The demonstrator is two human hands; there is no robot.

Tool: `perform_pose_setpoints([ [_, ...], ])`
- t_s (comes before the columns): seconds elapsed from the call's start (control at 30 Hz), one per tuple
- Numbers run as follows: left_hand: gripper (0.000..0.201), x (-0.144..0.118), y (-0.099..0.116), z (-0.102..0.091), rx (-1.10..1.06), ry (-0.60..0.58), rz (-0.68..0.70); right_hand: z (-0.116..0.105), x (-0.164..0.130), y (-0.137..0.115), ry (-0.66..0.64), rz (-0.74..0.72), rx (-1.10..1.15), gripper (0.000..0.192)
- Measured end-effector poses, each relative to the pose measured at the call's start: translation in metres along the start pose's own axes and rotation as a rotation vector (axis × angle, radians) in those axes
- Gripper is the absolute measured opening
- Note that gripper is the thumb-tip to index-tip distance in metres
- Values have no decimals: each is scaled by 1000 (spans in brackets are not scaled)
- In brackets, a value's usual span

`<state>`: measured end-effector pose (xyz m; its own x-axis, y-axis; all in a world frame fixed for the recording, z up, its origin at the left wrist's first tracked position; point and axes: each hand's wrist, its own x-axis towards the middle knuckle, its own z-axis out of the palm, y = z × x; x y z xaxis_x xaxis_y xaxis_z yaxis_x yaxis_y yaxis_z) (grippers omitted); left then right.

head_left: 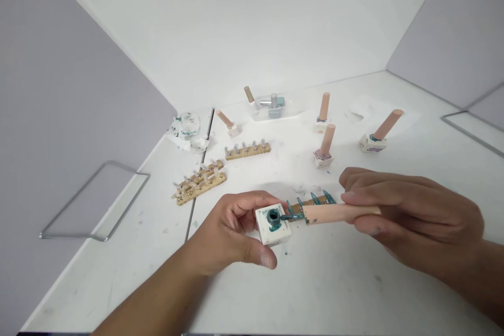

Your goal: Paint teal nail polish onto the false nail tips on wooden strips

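My left hand (240,236) is closed round a square white nail polish bottle (274,233), uncapped and tilted, with teal polish smeared about its dark neck. Between the thumb and fingers of my right hand (409,215) is a nail polish brush (334,214) by its long peach cap-handle. Its teal-coated tip points left and lies at the bottle's neck, seemingly touching the rim. Just behind the brush, a strip holder (298,207) carries several nail tips (315,198) painted teal. The brush and bottle partly hide that strip.
Peach-capped bottles stand at the back right, including a nearer bottle (323,157) and a farther-right bottle (374,143). Strips of clear nail tips (248,151) lie left of centre. Behind are a clear tray (291,109) and stained crumpled tissue (185,128). Metal wire legs (106,236) flank the table.
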<state>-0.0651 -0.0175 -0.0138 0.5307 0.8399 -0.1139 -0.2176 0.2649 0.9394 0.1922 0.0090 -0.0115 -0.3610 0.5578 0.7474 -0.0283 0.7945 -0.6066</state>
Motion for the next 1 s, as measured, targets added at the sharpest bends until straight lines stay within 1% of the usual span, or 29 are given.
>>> perform_pose_setpoints([
  [0.07, 49, -1, 1, -2, 20, 27, 20, -1, 0, 0, -6, -3, 15, 36],
  [0.2, 49, -3, 2, -5, 88, 97, 108, -3, -2, 0, -38, -4, 18, 38],
  [0.37, 51, -4, 2, -9, 205, 201, 230, -3, -6, 2, -13, 17, -46, 36],
  [0.47, 51, -5, 1, -12, 246, 222, 264, -4, -6, 3, -6, 5, -47, 35],
  [0.63, 49, -4, 2, -14, 338, 225, 323, -5, -4, 4, -36, -21, -46, 38],
  [0.73, 46, -4, 5, -16, 449, 280, 391, -5, -2, 7, -44, -12, -76, 33],
  [0.83, 43, -3, 7, -20, 547, 366, 432, -6, 0, 12, -62, -27, -178, 25],
  [0.9, 43, -2, 6, -23, 592, 403, 446, -8, 1, 16, -103, -74, -249, 17],
  [1.0, 42, -1, 4, -25, 636, 405, 445, -11, 3, 18, -207, -157, -335, 7],
])
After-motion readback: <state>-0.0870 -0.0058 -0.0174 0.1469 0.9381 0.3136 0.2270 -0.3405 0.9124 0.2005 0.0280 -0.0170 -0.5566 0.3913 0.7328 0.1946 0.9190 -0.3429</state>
